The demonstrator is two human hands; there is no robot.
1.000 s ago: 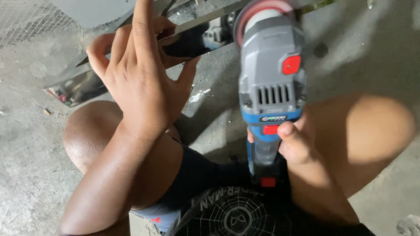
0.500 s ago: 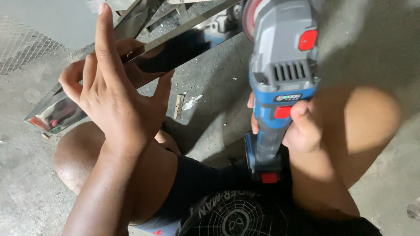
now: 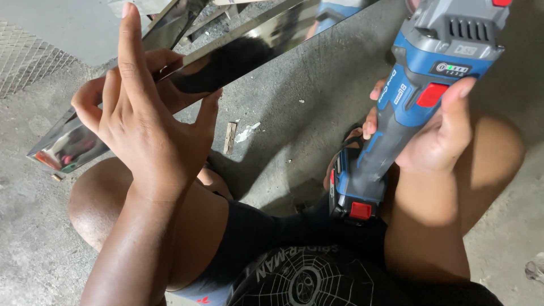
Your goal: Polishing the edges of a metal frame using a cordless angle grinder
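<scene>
My left hand (image 3: 148, 130) grips a long polished metal bar (image 3: 249, 42) near its lower left end, index finger pointing up, thumb under the strip. The mirror-like bar runs from lower left to the upper right and reflects dark and blue shapes. My right hand (image 3: 436, 133) holds a blue and grey cordless angle grinder (image 3: 413, 90) by its body, thumb beside the red switch. The grinder's head is cut off by the top edge; its battery end (image 3: 352, 192) points toward my lap. Both knees are bent under my arms.
Rough grey concrete floor (image 3: 300, 119) lies under everything. More metal strips (image 3: 187, 17) lie at the top centre. A wire mesh sheet (image 3: 28, 68) is at the upper left. A small wood scrap (image 3: 229, 137) and white chips lie on the floor between my knees.
The view has moved closer and the bar has slid down-left in my left hand. My right hand has tilted the grinder, its head swinging up and right, out of frame.
</scene>
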